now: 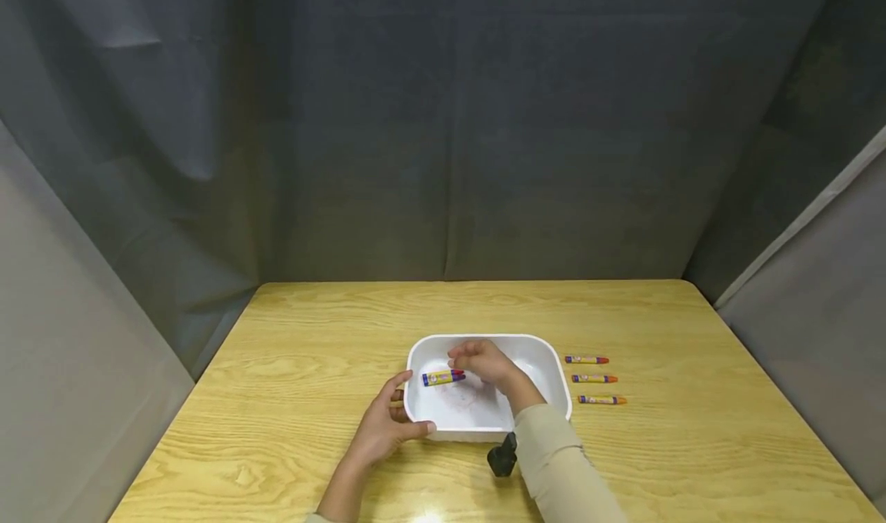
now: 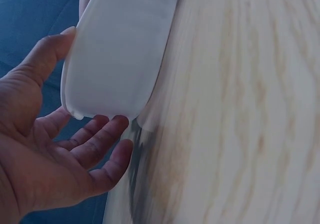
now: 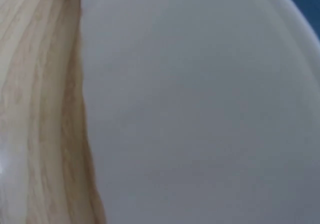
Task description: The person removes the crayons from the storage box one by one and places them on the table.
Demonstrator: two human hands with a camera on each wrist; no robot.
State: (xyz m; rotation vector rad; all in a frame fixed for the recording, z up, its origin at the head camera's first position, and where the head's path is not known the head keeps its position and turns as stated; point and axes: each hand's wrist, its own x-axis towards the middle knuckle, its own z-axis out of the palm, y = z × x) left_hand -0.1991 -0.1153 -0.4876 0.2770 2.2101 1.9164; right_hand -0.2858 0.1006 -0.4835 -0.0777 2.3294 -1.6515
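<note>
A white tray [image 1: 471,423] stands on the table, its outer wall [image 3: 200,109] filling most of the right wrist view. My left hand [image 1: 381,427] grips its left end, thumb on the front rim and fingers along the side; in the left wrist view the fingertips [image 2: 120,121] touch the end wall. Inside, crayons [image 1: 443,378] in yellow and blue wrappers lie side by side, with red and purple tips showing. My right hand [image 1: 487,363] reaches over the tray, fingers bent and slightly parted just above those tips, nothing visible between them. It is hidden in the right wrist view.
To the tray's right, three more crayons lie in a column: a red one [image 1: 586,360], a red-orange one [image 1: 594,379] and an orange one [image 1: 601,400]. A black device [image 1: 502,455] sits by the right sleeve. Grey cloth [image 1: 450,123] hangs behind the wooden table [image 1: 311,338].
</note>
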